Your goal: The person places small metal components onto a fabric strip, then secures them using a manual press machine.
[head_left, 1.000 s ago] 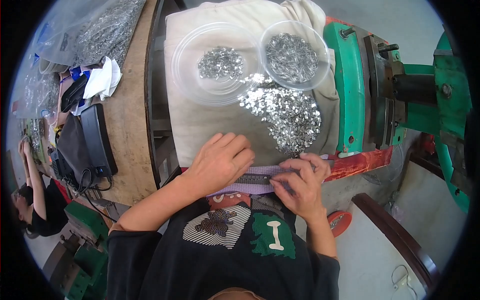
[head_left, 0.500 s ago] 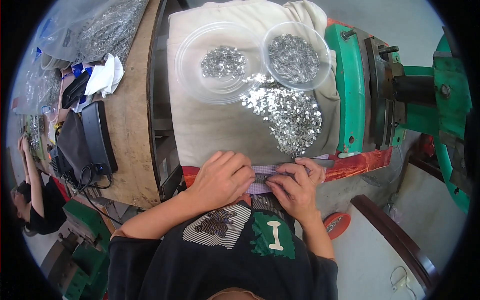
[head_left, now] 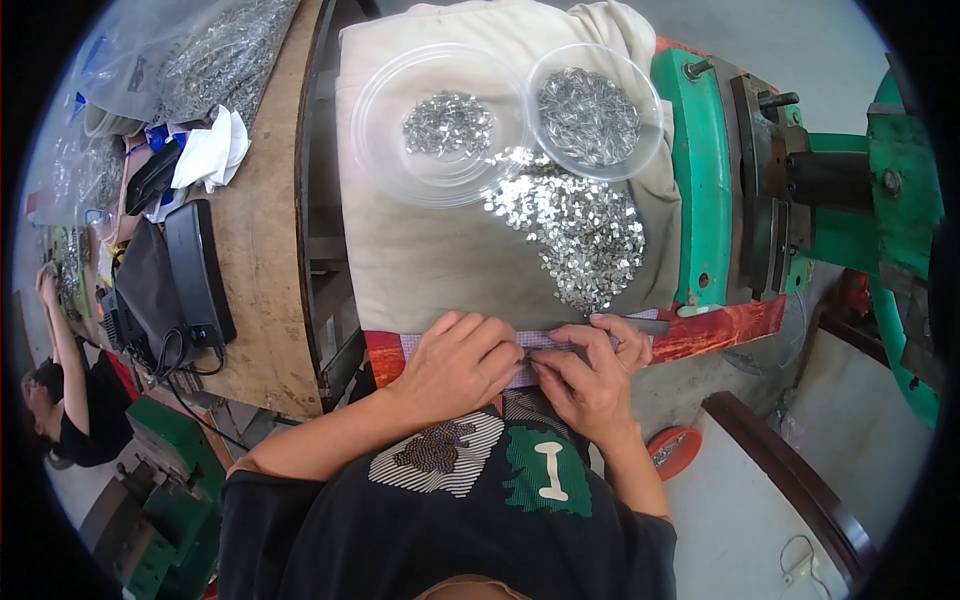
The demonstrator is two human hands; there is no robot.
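Note:
My left hand [head_left: 462, 360] is closed, its curled fingertips meeting over a checked cloth [head_left: 410, 342] at the near edge of the work surface. Close to its right, my right hand [head_left: 592, 372] is also closed, thumb and forefinger pinched together. A small dark strip [head_left: 528, 353] shows in the narrow gap between the fingertips; the fingers hide most of it, and what each hand pinches is too small to tell. Just beyond my right hand lies a pile of small shiny metal pieces [head_left: 590, 240]. A dark flat piece [head_left: 652, 326] sticks out beside that hand.
A wide clear plastic bowl [head_left: 375, 150] and a smaller clear tub [head_left: 650, 140], both holding metal pieces, stand on the beige cloth [head_left: 440, 270]. A green machine [head_left: 700, 180] borders the right. To the left are a wooden table [head_left: 260, 250] and another person [head_left: 75, 400]. An orange bowl [head_left: 680, 455] sits lower right.
My left hand has shifted slightly right, toward my right hand, and now covers more of the dark strip. My right hand has hardly moved.

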